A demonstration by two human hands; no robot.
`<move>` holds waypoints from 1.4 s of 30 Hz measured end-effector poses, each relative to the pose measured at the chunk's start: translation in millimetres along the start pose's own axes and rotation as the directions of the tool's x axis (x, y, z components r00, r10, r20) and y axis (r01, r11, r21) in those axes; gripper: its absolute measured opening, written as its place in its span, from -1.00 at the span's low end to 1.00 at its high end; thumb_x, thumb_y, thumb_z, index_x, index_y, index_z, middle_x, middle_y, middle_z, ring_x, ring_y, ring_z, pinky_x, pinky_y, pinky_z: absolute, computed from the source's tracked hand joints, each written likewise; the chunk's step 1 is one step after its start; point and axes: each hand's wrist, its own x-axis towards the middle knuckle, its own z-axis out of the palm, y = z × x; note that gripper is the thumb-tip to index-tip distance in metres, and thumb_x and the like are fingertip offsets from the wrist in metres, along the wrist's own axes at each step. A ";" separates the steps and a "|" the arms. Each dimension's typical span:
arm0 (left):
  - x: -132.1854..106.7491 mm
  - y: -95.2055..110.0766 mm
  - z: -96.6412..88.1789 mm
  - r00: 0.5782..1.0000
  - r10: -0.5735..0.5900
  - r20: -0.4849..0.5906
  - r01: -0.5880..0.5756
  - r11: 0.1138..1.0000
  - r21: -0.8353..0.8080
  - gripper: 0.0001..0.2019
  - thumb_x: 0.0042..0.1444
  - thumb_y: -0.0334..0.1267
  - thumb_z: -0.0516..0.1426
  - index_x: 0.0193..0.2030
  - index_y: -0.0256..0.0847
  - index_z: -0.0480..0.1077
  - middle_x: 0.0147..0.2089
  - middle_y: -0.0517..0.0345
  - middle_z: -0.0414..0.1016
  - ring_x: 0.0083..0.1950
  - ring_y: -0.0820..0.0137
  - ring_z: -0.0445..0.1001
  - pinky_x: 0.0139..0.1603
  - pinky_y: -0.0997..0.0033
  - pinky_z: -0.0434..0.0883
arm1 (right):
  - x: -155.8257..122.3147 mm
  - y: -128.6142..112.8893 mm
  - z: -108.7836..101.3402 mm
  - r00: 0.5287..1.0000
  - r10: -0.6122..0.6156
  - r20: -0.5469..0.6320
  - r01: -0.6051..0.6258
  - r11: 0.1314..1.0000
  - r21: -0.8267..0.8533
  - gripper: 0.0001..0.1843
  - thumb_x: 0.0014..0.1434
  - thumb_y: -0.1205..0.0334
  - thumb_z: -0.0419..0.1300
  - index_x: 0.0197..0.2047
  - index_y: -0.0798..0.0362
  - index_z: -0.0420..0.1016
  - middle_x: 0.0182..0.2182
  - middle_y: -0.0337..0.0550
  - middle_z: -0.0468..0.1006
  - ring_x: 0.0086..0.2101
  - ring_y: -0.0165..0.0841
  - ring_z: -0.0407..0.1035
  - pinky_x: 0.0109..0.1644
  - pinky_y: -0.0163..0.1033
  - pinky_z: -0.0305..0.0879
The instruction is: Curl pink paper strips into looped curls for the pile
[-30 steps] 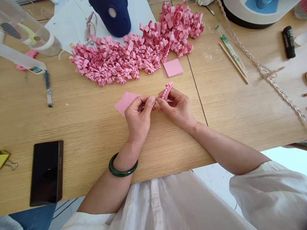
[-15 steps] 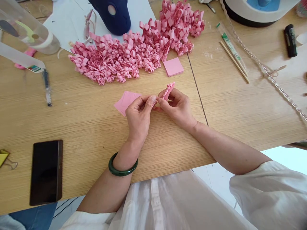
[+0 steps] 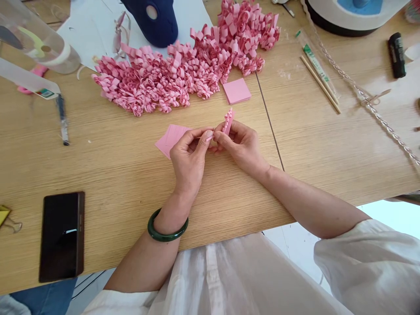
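Between my hands is a pink paper strip (image 3: pixel 229 122) with one edge cut into curled fringe. My right hand (image 3: pixel 244 146) pinches it, and the strip stands up above the fingers. Close beside it, my left hand (image 3: pixel 188 157), below which a green bangle circles the wrist, pinches at the strip's lower end with thumb and forefinger. A thin stick seems to pass between the fingertips, but it is mostly hidden. Pink paper sheets (image 3: pixel 169 139) lie on the table just behind my left hand. A stack of pink paper squares (image 3: pixel 236 91) rests farther back.
A long heap of curled pink paper flowers (image 3: pixel 157 83) spans the back, before a dark blue object (image 3: pixel 160 26). A phone (image 3: pixel 61 236) lies front left, a pen (image 3: pixel 62 120) farther back. Wooden sticks (image 3: pixel 320 85), a braided cord (image 3: pixel 370 103) and a black marker (image 3: pixel 396 56) are at right.
The fringed strip has turned more upright and shifted slightly left at my right fingers. Both hands keep nearly the same place and stay pinched together.
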 end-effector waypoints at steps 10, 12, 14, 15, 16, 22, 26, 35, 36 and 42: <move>3.7 1.3 -5.7 0.991 0.095 0.097 -0.089 0.994 -0.064 -0.84 0.24 -0.10 0.31 -0.15 -0.10 0.65 -0.12 0.11 0.64 -0.20 0.43 0.59 -0.19 0.45 0.57 | 2.1 -4.2 -2.5 0.996 0.066 0.054 -0.077 0.965 0.251 -0.66 0.14 -0.02 0.43 -0.33 0.05 0.48 -0.46 -0.31 0.45 -0.49 -0.52 0.29 -0.40 -0.35 0.50; 4.5 3.0 -6.0 0.984 0.131 0.117 -0.122 0.989 -0.078 -0.85 0.21 -0.14 0.34 -0.14 -0.09 0.66 -0.12 0.12 0.64 -0.20 0.44 0.60 -0.22 0.48 0.59 | 2.0 -5.4 -2.7 0.995 0.080 0.063 -0.095 0.952 0.291 -0.72 0.15 0.06 0.41 -0.35 0.07 0.48 -0.48 -0.31 0.43 -0.49 -0.52 0.30 -0.40 -0.35 0.50; 5.3 4.7 -6.3 0.977 0.170 0.130 -0.162 0.984 -0.075 -0.87 0.21 -0.18 0.35 -0.12 -0.07 0.66 -0.11 0.13 0.63 -0.24 0.48 0.60 -0.26 0.51 0.59 | 1.8 -6.0 -3.1 0.992 0.097 0.080 -0.117 0.945 0.307 -0.74 0.15 0.09 0.40 -0.37 0.07 0.49 -0.48 -0.30 0.43 -0.49 -0.51 0.30 -0.39 -0.34 0.51; 5.7 5.3 -6.6 0.973 0.189 0.136 -0.181 0.981 -0.069 -0.87 0.21 -0.20 0.35 -0.11 -0.05 0.67 -0.11 0.14 0.63 -0.26 0.49 0.60 -0.27 0.52 0.59 | 1.8 -6.1 -3.4 0.990 0.106 0.089 -0.128 0.944 0.305 -0.74 0.15 0.09 0.40 -0.37 0.06 0.48 -0.48 -0.29 0.43 -0.49 -0.50 0.30 -0.39 -0.33 0.52; 6.1 5.6 -6.9 0.968 0.206 0.141 -0.199 0.978 -0.065 -0.87 0.21 -0.22 0.35 -0.10 -0.04 0.67 -0.11 0.15 0.63 -0.27 0.50 0.59 -0.28 0.53 0.59 | 1.8 -6.0 -3.7 0.989 0.117 0.092 -0.140 0.945 0.297 -0.75 0.15 0.09 0.39 -0.37 0.06 0.48 -0.47 -0.28 0.44 -0.48 -0.49 0.30 -0.38 -0.31 0.53; 7.8 4.3 -8.8 0.960 0.245 0.137 -0.240 0.970 -0.048 -0.89 0.18 -0.26 0.36 -0.14 -0.04 0.68 -0.16 0.17 0.62 -0.29 0.52 0.60 -0.30 0.56 0.60 | 3.0 -1.9 -4.4 0.987 0.123 0.107 -0.150 0.939 0.308 -0.76 0.12 0.08 0.40 -0.35 0.05 0.50 -0.44 -0.26 0.48 -0.47 -0.48 0.32 -0.37 -0.30 0.53; 7.1 5.5 -8.4 0.962 0.241 0.126 -0.240 0.970 -0.022 -0.90 0.18 -0.28 0.36 -0.15 -0.07 0.67 -0.18 0.18 0.63 -0.35 0.55 0.58 -0.31 0.58 0.60 | 3.1 0.1 -3.8 0.990 0.102 0.096 -0.125 0.949 0.288 -0.75 0.16 0.08 0.38 -0.34 0.05 0.47 -0.43 -0.27 0.46 -0.47 -0.48 0.33 -0.37 -0.28 0.53; 5.0 14.6 -9.1 0.935 0.339 0.101 -0.354 0.896 0.266 -0.84 0.15 -0.48 0.32 -0.19 -0.15 0.65 -0.22 0.20 0.64 -0.18 0.51 0.60 -0.22 0.62 0.55 | 0.8 -3.1 -1.2 0.999 -0.029 0.023 0.026 0.993 0.116 -0.67 0.13 0.02 0.41 -0.35 0.05 0.42 -0.42 -0.29 0.46 -0.47 -0.51 0.38 -0.39 -0.35 0.47; 4.8 15.1 -9.4 0.932 0.347 0.103 -0.362 0.881 0.305 -0.83 0.15 -0.49 0.31 -0.19 -0.15 0.65 -0.23 0.20 0.64 -0.19 0.51 0.59 -0.21 0.61 0.55 | 0.7 -2.5 -0.7 0.999 -0.040 0.011 0.039 0.996 0.086 -0.69 0.14 0.03 0.40 -0.35 0.04 0.42 -0.41 -0.29 0.47 -0.45 -0.50 0.39 -0.38 -0.36 0.46; 3.6 13.1 -11.0 0.894 0.432 0.123 -0.440 0.787 0.432 -0.82 0.16 -0.50 0.27 -0.17 -0.19 0.65 -0.22 0.14 0.62 -0.19 0.49 0.57 -0.22 0.58 0.54 | 0.0 1.7 0.9 0.997 -0.068 -0.030 0.067 0.998 -0.017 -0.78 0.17 0.11 0.34 -0.32 0.04 0.42 -0.39 -0.28 0.46 -0.39 -0.47 0.39 -0.37 -0.37 0.41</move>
